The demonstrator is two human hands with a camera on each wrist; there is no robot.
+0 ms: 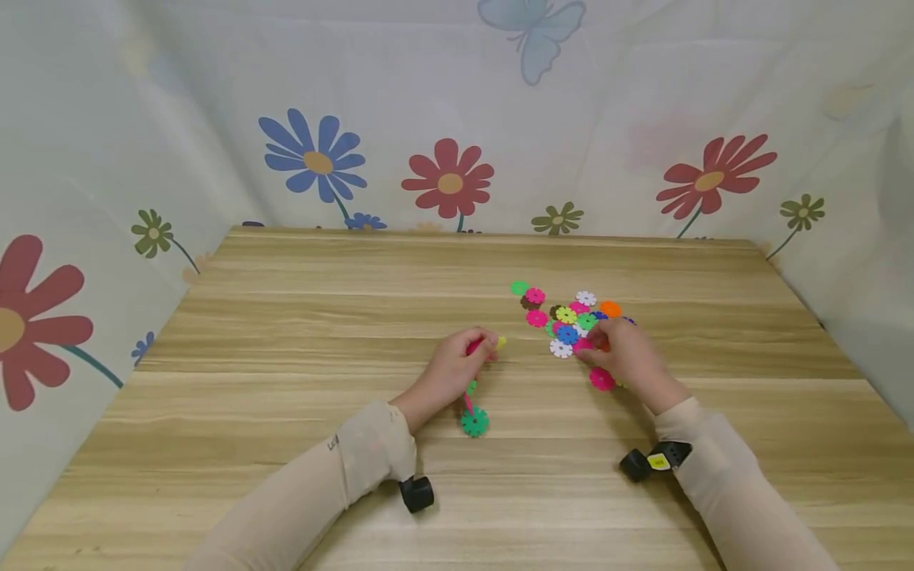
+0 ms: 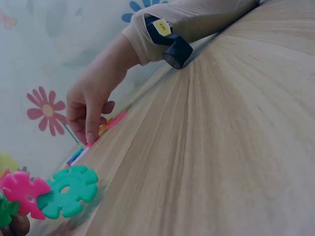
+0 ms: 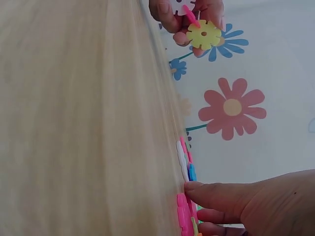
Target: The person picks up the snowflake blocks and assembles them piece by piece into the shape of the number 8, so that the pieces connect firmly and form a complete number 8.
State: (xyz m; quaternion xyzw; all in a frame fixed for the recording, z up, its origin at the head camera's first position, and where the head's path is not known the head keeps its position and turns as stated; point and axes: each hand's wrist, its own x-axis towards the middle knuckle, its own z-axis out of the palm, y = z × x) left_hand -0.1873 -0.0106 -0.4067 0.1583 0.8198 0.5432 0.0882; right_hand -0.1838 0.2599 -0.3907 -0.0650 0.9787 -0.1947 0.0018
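Observation:
My left hand grips a short chain of interlocking snowflake discs left of the loose ones, above the table. A green disc hangs at its lower end, joined to a pink disc. At the other end a yellow disc pokes out past the fingers, near a white disc. My right hand reaches down into the pile of loose discs. Its thumb and fingertips pinch a pink disc at the pile's near edge. The palm hides part of the pile.
Loose discs in several colours lie flat and overlapping, right of centre on the wooden table. One pink disc lies nearer me, beside the right wrist. A flower-printed cloth hangs behind the table. Each wrist carries a black camera.

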